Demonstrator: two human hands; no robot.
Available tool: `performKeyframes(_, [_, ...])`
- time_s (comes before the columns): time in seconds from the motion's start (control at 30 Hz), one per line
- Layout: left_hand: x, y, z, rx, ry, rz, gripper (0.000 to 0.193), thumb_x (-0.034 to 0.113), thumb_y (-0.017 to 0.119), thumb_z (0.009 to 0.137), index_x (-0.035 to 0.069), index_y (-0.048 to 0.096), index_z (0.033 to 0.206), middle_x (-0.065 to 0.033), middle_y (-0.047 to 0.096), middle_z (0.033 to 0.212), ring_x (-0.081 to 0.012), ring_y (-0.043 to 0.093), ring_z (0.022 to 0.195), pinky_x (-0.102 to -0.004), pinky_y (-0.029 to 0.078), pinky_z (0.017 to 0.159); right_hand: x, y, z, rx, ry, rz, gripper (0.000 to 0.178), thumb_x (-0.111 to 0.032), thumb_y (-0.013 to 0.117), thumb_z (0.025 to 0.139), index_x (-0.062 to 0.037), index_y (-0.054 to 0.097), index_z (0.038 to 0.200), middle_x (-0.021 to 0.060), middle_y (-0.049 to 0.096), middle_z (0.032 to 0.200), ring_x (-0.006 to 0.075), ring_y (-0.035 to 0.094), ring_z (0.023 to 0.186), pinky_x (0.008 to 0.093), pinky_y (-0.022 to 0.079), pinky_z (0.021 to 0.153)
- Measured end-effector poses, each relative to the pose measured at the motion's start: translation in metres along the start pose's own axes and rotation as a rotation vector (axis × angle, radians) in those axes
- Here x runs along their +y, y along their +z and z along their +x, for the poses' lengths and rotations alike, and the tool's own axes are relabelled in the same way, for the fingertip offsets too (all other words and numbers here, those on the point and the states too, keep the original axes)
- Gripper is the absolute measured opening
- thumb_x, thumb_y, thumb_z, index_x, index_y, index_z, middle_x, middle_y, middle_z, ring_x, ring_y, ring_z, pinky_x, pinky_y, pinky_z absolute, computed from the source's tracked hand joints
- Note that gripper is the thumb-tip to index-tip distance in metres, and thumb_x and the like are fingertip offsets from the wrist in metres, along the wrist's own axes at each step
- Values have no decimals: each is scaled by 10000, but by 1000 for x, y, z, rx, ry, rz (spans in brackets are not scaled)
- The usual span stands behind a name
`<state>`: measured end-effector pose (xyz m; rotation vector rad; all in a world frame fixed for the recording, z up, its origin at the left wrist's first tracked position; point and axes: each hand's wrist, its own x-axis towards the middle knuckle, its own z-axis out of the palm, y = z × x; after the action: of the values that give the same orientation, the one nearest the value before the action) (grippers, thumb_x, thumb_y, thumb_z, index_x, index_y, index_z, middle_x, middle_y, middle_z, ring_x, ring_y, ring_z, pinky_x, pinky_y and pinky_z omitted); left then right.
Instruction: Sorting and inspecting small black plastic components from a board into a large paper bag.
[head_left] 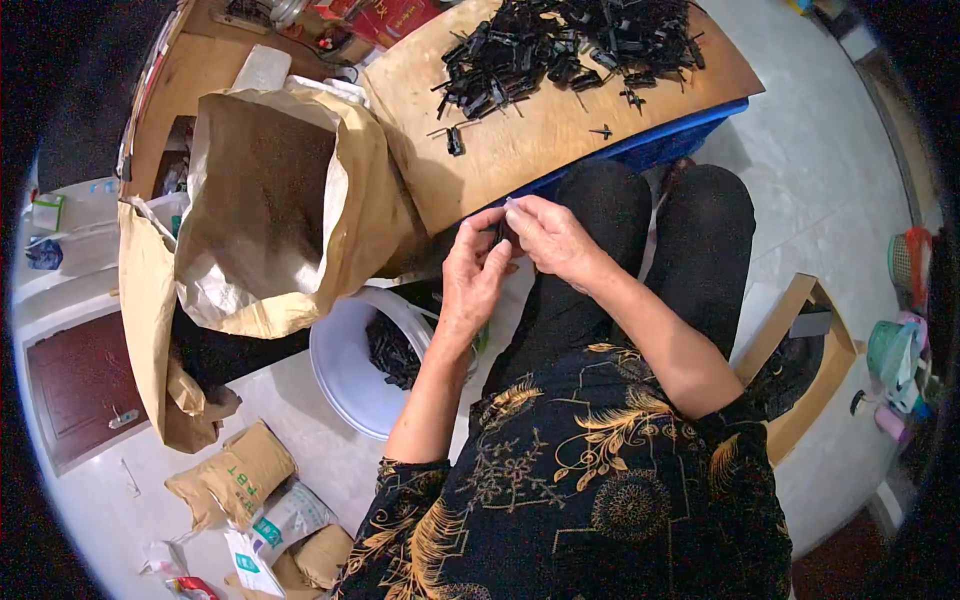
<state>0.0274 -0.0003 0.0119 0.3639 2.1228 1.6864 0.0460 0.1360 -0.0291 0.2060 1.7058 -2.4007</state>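
A slim dark part [499,232], mostly hidden by fingers, was held between the two hands, above the gap beside the person's left thigh and just off the near edge of the bench [545,150]. The left hand [472,275] pinched it between thumb and curled fingers; the right hand [560,238] had its thumb and forefinger pressed together at its upper end, though the exact grip was too small to tell. On the bench, a heap of black plastic pieces [560,55] spread over the far side, with one loose black piece [455,141] nearer the left edge. Left of the bench stood an open brown paper sack [365,205]. Below the left forearm, a white bucket [335,385] held more black pieces. A cardboard box [792,315] with dark contents lay on the floor [820,190] to the right; brown packages [238,472] lay at lower left.
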Motion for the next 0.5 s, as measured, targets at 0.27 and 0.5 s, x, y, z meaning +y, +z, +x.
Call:
performKeyframes(0.27, [-6,-6,7,108,-197,-342,310,45,495,871,37,443,1177,-56,601,893,-115,582,787,-242,480,664,-13,6,-12,-76,213,252,394,-289,376,951,-36,354,1252,-43,344,589,23,274,434,170,234,367])
performKeyframes(0.5, [-17,-4,11,88,-140,-349,310,13,478,875,17,442,1183,-40,576,843,-105,576,727,-242,496,636,-8,11,-6,-81,176,192,404,-260,372,952,-42,323,1288,-37,354,589,29,287,439,171,259,370])
